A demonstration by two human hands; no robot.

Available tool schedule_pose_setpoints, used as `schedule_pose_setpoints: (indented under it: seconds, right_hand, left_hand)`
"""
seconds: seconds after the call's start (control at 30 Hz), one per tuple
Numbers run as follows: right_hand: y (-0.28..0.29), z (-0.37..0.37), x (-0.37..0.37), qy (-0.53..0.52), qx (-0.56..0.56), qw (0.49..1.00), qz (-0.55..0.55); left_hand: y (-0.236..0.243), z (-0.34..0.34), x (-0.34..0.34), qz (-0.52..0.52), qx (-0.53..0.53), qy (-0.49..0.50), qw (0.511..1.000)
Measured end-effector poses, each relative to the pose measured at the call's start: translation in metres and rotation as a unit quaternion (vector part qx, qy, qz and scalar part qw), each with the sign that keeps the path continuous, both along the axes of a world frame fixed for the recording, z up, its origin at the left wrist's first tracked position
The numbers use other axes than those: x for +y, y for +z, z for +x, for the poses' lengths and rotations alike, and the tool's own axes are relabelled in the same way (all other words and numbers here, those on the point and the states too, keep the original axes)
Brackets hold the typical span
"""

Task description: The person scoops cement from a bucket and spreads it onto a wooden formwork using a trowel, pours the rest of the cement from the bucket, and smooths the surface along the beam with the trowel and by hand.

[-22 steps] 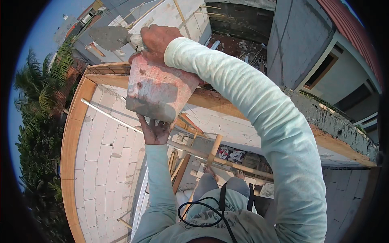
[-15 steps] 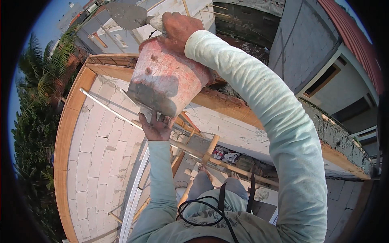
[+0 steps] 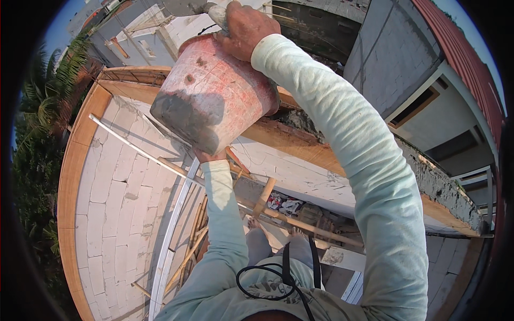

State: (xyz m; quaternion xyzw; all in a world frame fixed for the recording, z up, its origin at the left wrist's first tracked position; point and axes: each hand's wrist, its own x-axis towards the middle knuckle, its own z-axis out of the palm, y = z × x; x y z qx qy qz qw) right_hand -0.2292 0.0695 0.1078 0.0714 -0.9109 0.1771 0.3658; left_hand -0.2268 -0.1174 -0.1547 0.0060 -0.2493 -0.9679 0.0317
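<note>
A worn red bucket point(image 3: 214, 96), crusted with grey mortar, is tilted over the wooden-edged wall top, its base toward me. At its rim, my right hand point(image 3: 249, 31) is closed around the pale handle of a trowel point(image 3: 218, 16); the hand also lies against the rim. Only a bit of the trowel's grey metal shows at the top edge of the view. My left hand point(image 3: 210, 156) is up against the underside of the bucket, its fingers hidden behind it. What the bucket holds is out of sight.
Wooden formwork boards point(image 3: 289, 136) top the pale block walls point(image 3: 123, 182). Below are bamboo poles point(image 3: 316, 230) and a long white metal bar point(image 3: 171, 246), near my bare feet point(image 3: 254, 222). Wet-looking mortar point(image 3: 300, 119) lies along the far formwork. A grey block building point(image 3: 396, 48) stands at right.
The bucket has tipped further, its base swinging left and toward me. My left hand has gone from open below the base to behind it. The trowel blade has mostly left the view.
</note>
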Motion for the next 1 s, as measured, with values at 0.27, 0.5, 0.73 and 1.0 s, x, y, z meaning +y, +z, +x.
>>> schedule_pose_setpoints:
  seconds: [0.27,0.5,0.73,1.0]
  right_hand:
    - [0.001,-0.001,0.000,-0.004,0.002,1.000,-0.009]
    - [-0.003,0.003,0.008,-0.013,0.003,1.000,-0.008]
    - [-0.003,0.009,0.019,-0.025,0.003,1.000,-0.010]
    - [-0.006,0.015,0.025,-0.025,0.001,1.000,-0.013]
  left_hand:
    - [0.044,0.002,-0.003,0.077,-0.024,0.022,0.996]
    - [0.038,-0.003,-0.005,0.126,0.006,-0.016,0.992]
    - [0.068,0.014,-0.003,0.045,0.002,0.047,0.998]
    - [0.091,0.021,0.004,0.024,-0.011,0.039,0.999]
